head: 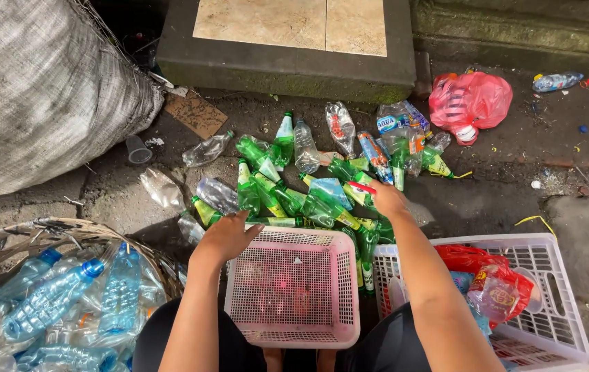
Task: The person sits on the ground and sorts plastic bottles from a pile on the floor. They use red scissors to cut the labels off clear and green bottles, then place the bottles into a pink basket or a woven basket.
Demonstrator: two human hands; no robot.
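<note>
A person's left hand [229, 238] rests flat, fingers loosely spread, on the far rim of a pink basket [293, 286]. Just beyond that basket, the right hand [385, 198] reaches into a heap of crushed green bottles [294, 196] on the ground, its fingers closed around one with a red cap.

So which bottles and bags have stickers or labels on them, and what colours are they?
Clear bottle, top of the pile: blue and white label band.
Clear bottle, left of it: red label.
Crushed bottle, middle of the pile: blue and orange wrapper.
Green bottles, by the left hand: yellow labels.
Red bag, top right: white stripes.
Clear packet, white basket: red and yellow print.
</note>
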